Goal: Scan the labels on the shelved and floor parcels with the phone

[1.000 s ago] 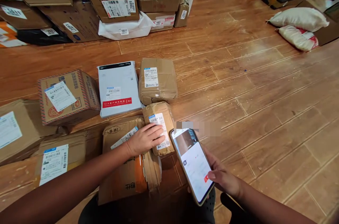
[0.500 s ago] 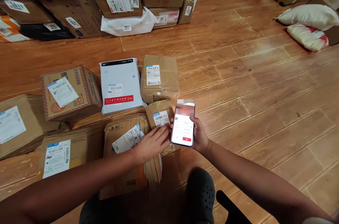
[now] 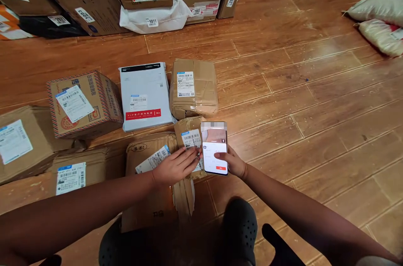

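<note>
My right hand (image 3: 234, 162) is wrapped round a smartphone (image 3: 211, 160), its thumb lying over the lit screen. A white panel with a red button shows on that screen. My left hand (image 3: 177, 166) is stretched out flat over a small cardboard box (image 3: 179, 126), fingertips by the phone's left edge and partly covering the box's shipping label (image 3: 190, 138). Whether the fingertips touch the phone I cannot tell. Under my left wrist lies a larger cardboard box (image 3: 132, 157) with a slanted label (image 3: 147, 164).
A taped carton (image 3: 204, 85), a white flat parcel (image 3: 145, 85) and a striped-edge box (image 3: 67, 129) lie on the wooden floor (image 3: 330, 140). Stacked parcels (image 3: 145, 3) line the back; pale sacks (image 3: 374, 10) lie far right. My dark clog (image 3: 241, 224) is near the boxes.
My right thumb has moved from the phone's upper right edge down and left over the screen. The phone is slightly further left. The whole view has shifted a little.
</note>
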A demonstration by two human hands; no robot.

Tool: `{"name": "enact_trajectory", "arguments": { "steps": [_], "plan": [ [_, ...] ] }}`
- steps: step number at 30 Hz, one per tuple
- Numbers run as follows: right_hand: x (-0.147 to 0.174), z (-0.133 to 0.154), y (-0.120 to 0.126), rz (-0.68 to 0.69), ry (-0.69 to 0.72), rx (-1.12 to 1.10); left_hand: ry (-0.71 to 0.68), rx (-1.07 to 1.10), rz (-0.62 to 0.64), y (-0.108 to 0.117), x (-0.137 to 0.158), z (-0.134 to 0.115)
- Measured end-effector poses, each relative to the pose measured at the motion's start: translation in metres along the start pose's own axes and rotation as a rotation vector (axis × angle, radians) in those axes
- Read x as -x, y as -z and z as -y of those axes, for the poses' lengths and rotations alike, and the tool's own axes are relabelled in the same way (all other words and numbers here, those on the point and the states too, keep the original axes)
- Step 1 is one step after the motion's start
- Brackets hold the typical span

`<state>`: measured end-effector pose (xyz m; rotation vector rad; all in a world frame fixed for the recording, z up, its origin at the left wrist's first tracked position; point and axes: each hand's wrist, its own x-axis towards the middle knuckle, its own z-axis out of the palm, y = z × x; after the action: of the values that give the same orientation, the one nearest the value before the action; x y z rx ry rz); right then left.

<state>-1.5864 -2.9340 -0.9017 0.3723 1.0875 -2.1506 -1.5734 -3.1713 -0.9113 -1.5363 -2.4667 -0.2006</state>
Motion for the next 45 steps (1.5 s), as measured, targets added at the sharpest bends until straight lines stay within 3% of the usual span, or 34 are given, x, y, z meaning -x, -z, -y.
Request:
{"name": "enact_trajectory", "arguments": {
  "steps": [6,11,14,17,22,25,29,32,35,38,41,45],
  "plan": [
    [0.003,0.002,0.007,-0.018,-0.008,0.081,0.061,-0.110,0.096,-0.003,-0.012,-0.021],
    [0.008,0.023,0.024,-0.083,-0.069,0.064,0.042,-0.058,0.089,-0.010,-0.029,-0.019],
    [0.012,0.045,0.053,-0.187,-0.109,0.045,0.032,-0.056,0.069,-0.013,-0.032,-0.015],
    [0.012,0.048,0.093,-0.387,-0.137,0.094,0.036,-0.062,0.071,-0.014,-0.030,-0.014],
    [0.012,-0.001,0.141,-0.620,-0.286,0.334,0.017,-0.075,0.073,-0.013,-0.030,-0.014],
    [0.015,-0.023,0.147,-0.755,-0.229,0.511,0.012,-0.081,0.087,-0.012,-0.033,-0.015],
    [0.012,-0.015,0.133,-0.901,0.060,0.759,0.020,-0.083,0.109,-0.012,-0.033,-0.017],
    [-0.005,-0.005,0.105,-0.754,0.245,0.873,0.025,-0.086,0.116,-0.012,-0.033,-0.018],
    [-0.027,-0.006,0.070,-0.459,0.278,0.902,0.024,-0.088,0.123,-0.011,-0.035,-0.017],
    [-0.038,-0.011,0.045,-0.345,0.308,0.909,0.029,-0.085,0.129,-0.011,-0.034,-0.017],
    [-0.036,-0.010,0.036,-0.246,0.331,0.935,0.027,-0.076,0.116,-0.014,-0.030,-0.018],
    [-0.032,-0.002,0.045,-0.153,0.329,0.983,0.042,-0.043,0.096,-0.017,-0.029,-0.015]
  ]
}}
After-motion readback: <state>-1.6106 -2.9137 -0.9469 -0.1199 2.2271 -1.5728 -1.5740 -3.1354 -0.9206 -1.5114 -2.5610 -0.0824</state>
